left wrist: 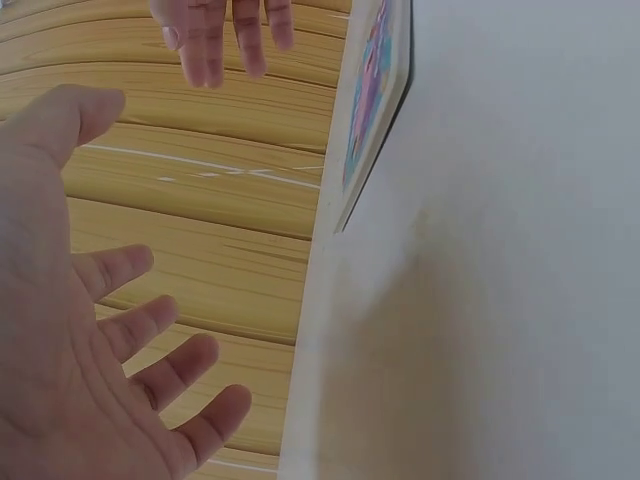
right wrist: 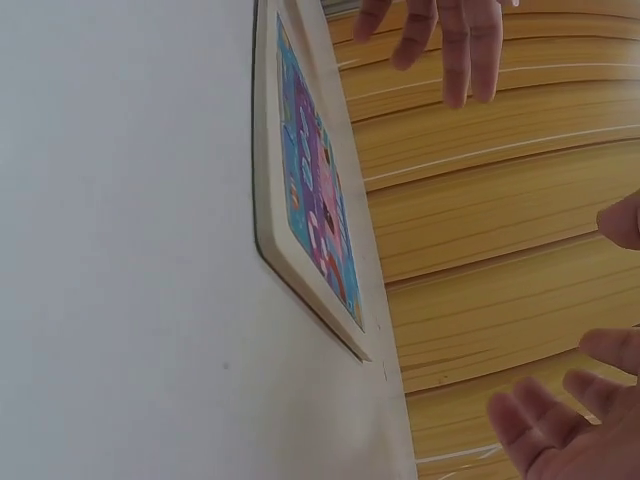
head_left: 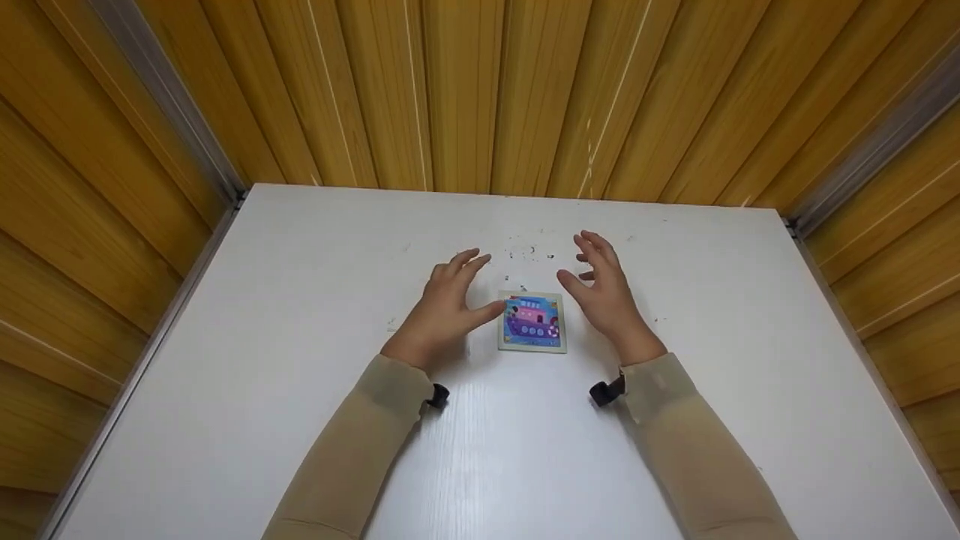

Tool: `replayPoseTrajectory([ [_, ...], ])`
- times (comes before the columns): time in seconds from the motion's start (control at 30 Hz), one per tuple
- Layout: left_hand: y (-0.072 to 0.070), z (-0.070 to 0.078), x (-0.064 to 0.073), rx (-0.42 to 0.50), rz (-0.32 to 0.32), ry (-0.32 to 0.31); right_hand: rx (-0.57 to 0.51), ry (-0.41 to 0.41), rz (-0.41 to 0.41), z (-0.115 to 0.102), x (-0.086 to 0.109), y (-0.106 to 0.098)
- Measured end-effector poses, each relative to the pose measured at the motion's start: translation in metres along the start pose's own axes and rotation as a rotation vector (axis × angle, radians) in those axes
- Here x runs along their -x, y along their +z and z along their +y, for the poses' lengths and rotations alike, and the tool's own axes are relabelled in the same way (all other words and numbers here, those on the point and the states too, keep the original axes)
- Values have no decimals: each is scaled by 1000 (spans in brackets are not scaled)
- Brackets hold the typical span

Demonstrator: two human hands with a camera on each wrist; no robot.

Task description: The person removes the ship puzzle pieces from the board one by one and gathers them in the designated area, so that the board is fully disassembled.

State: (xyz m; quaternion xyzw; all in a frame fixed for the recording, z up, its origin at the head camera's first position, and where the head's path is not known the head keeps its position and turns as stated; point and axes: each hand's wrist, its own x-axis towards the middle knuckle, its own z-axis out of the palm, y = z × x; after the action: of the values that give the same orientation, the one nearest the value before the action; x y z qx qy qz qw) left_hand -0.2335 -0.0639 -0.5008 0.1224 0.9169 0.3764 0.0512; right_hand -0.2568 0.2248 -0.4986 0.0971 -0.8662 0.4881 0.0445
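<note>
A small square picture puzzle or tile (head_left: pixel 532 322) with a pale frame lies flat on the white table. It shows a pink and purple boat on blue. To its left my left hand (head_left: pixel 446 304) hovers with fingers spread, the thumb near the tile's upper left edge in the head view. My right hand (head_left: pixel 606 300) hovers on the other side, fingers loosely bent and apart from the tile. Both wrist views show the tile's framed edge (right wrist: pixel 285 240) and the palms with nothing in them. Whether the picture is made of separate pieces cannot be told.
The white table (head_left: pixel 262 390) carries dark specks and scuffs (head_left: pixel 529 251) beyond the tile. Yellow wood-patterned panels (head_left: pixel 465 97) stand behind and at both sides, with grey metal posts (head_left: pixel 169 90) at the corners. A dark strap device (head_left: pixel 606 391) sits at each wrist.
</note>
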Motion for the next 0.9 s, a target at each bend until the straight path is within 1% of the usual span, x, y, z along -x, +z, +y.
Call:
replayPoseTrajectory([
  [0.17, 8, -2, -2, -38, -28, 22, -17, 34, -78, -1, 2, 8],
  [0.33, 14, -5, -3, -55, -48, 52, 18, 67, -155, 1, 5, 15],
  [0.5, 19, -10, -3, -104, -78, 68, 21, 87, -201, 3, 9, 20],
  [0.63, 22, -13, -3, -140, -107, 86, 30, 79, -212, 4, 11, 23],
  [0.73, 23, -15, -3, -154, -114, 116, 39, 63, -221, 5, 12, 24],
  [0.9, 23, -17, -4, -171, -118, 156, 68, 34, -261, 6, 12, 26],
])
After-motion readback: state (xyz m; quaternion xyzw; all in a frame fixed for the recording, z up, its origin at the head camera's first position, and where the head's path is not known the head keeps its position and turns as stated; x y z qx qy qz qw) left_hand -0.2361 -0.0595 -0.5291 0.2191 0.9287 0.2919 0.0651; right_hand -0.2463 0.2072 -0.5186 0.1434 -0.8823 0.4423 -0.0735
